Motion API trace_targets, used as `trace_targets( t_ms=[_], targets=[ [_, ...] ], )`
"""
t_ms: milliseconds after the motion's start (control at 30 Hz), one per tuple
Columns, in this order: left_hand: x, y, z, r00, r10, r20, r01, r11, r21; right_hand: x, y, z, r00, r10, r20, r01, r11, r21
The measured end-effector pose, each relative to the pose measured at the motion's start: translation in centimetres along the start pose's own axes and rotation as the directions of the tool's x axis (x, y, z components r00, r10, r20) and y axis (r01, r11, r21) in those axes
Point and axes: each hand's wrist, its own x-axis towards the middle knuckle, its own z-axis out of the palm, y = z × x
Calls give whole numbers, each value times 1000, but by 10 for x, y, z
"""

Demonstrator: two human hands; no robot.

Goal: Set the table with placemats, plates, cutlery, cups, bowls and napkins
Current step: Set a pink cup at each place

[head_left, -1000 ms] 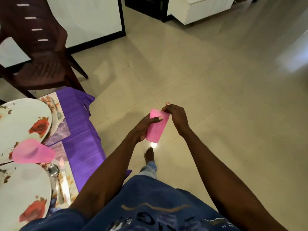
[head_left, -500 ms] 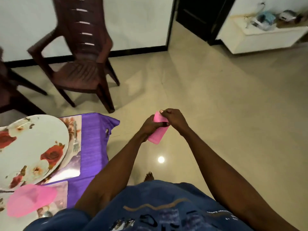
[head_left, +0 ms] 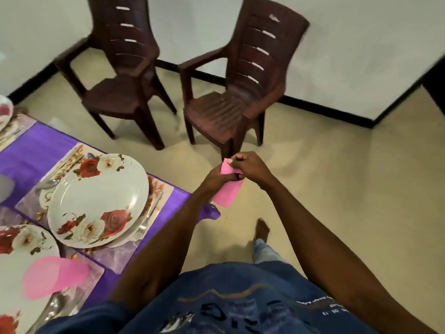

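Both hands, left hand (head_left: 218, 175) and right hand (head_left: 250, 166), now carry the gripped pink cup (head_left: 227, 189) nearer the table (head_left: 48, 145), ready for placement at 1 setting.

Small print on the person's blue shirt (head_left: 240, 297) shows the digits "03 · 13", seen upside down. The shirt's larger lettering is too blurred to read.

Table (head_left: 29, 150) w/ purple cloth has floral placemats (head_left: 115, 254) on it. Plates (head_left: 101, 198), fork (head_left: 147, 218), spoon (head_left: 48, 183) & pink cup (head_left: 53, 277) on those.
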Motion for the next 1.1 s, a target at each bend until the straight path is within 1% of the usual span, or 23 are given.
trace_targets(
  t_ms=[100, 200, 267, 300, 367, 433, 467, 533, 667, 733, 867, 933, 967, 1033, 1100],
  targets=[
    [38, 25, -1, 997, 14, -71, -20, 997, -79, 56, -18, -25, 993, -31, 113, 39, 997, -68],
    [71, 60, 3, 993, 8, -120, -28, 985, -169, 109, -44, -56, 976, -84, 201, 99, 993, -69],
    [90, 80, -2, 981, 4, -196, -52, 969, -241, 144, -66, -71, 940, -121, 319, 153, 985, -77],
    [96, 86, -8, 974, 5, -226, -70, 958, -277, 161, -75, -73, 910, -124, 395, 163, 984, -67],
    [101, 91, -22, 969, 18, -246, -109, 927, -359, 189, -88, -70, 846, -133, 516, 155, 988, 0],
    [105, 96, -43, 949, 3, -315, -146, 891, -431, 218, -104, -57, 785, -145, 602, 155, 987, 36],
    [106, 99, -54, 935, -9, -353, -160, 881, -445, 233, -112, -49, 762, -155, 628, 184, 983, 20],
    [109, 100, -72, 922, -21, -387, -170, 876, -451, 255, -123, -34, 728, -179, 661, 244, 970, -7],
    [126, 99, -127, 878, -32, -478, -245, 827, -506, 310, -149, 14, 621, -172, 765, 232, 972, 31],
    [135, 103, -161, 850, -33, -526, -280, 816, -505, 337, -162, 43, 586, -162, 794, 211, 977, 44],
    [142, 119, -226, 801, -42, -597, -304, 830, -467, 381, -196, 103, 560, -109, 822, 146, 989, 31],
    [139, 127, -262, 764, -43, -644, -341, 820, -459, 398, -220, 138, 518, -89, 851, 164, 986, 3],
    [136, 129, -281, 729, -42, -683, -367, 818, -442, 405, -231, 159, 492, -89, 866, 199, 980, -13],
    [128, 131, -311, 638, -43, -769, -397, 837, -376, 411, -252, 196, 450, -93, 888, 288, 956, -46],
    [118, 128, -333, 535, -72, -842, -385, 866, -318, 409, -272, 234, 392, -104, 914, 399, 914, -67]
  ],
)
